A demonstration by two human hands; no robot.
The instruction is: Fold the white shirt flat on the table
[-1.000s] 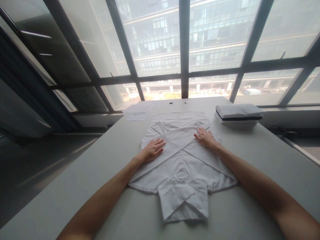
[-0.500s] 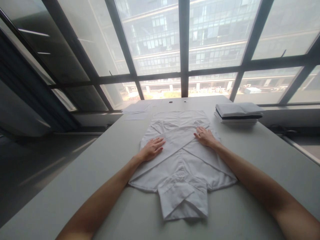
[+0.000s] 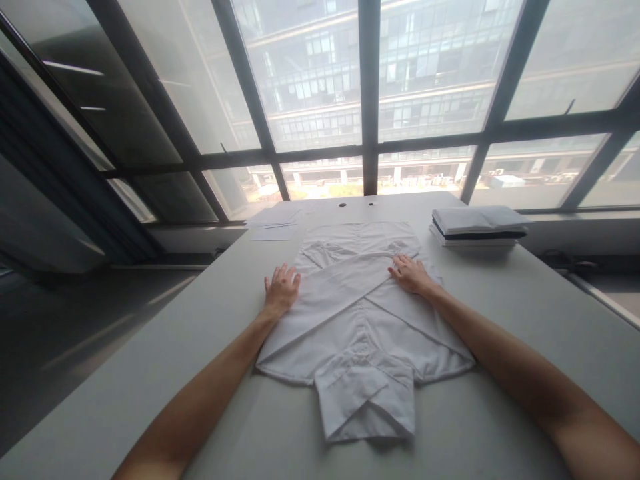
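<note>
A white shirt lies flat on the grey table, sleeves crossed over its body and the collar end hanging toward me. My left hand lies open, fingers spread, on the shirt's left edge. My right hand rests flat and open on the crossed sleeve at the right side of the shirt. Neither hand grips the cloth.
A stack of folded garments sits at the table's far right. Sheets of paper lie at the far left corner. Two small round holes mark the table's far edge. Large windows rise behind.
My left hand has slid left and slightly away from me, from the crossed sleeve to the shirt's left edge. My right hand has stayed in place.
</note>
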